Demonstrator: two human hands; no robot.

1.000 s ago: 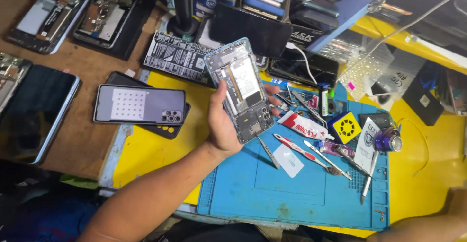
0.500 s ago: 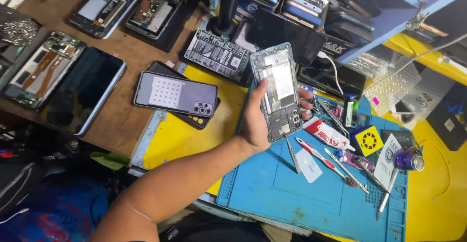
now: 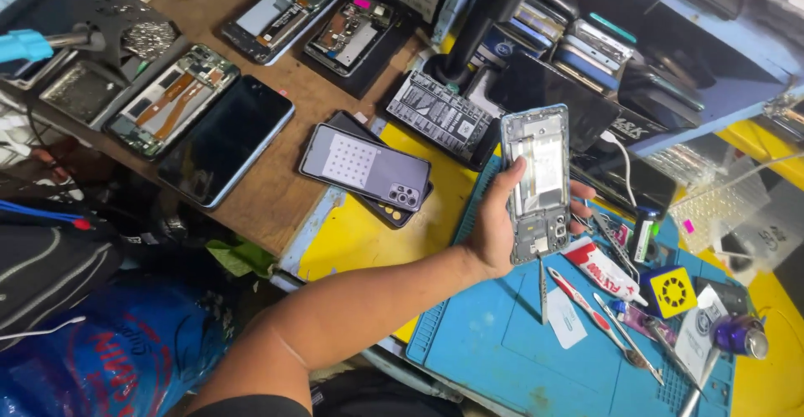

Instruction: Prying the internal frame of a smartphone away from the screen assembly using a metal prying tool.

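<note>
Fingers of my left hand (image 3: 496,231) were wrapped around an opened phone (image 3: 538,184), thumb along its left edge and fingertips curling over the right edge, so the grip was closed on it. The phone stood roughly upright in my palm with its back cover off, pale shielding and small boards showing inside a light blue frame (the finer parts were too small to make out). It hung above the far left part of the blue work mat (image 3: 502,346). My right hand was out of sight. At nine o'clock from the held phone, near it, lay a grey phone back (image 3: 366,167) with a dotted square and a camera cluster, resting on top of another dark handset on the yellow board (image 3: 356,237). At eleven o'clock sat a black battery (image 3: 439,114) with white print, beside the dark post of a stand (image 3: 486,11). At five o'clock, on the mat, lay a red and white tube (image 3: 601,268), a red-handled tool (image 3: 579,294) and tweezers (image 3: 617,325), with a yellow box (image 3: 668,290) just beyond them. Well apart at nine to ten o'clock, on the brown table (image 3: 276,199), lay a dark-screened phone (image 3: 226,139) and beside it another opened phone (image 3: 170,99).
</note>
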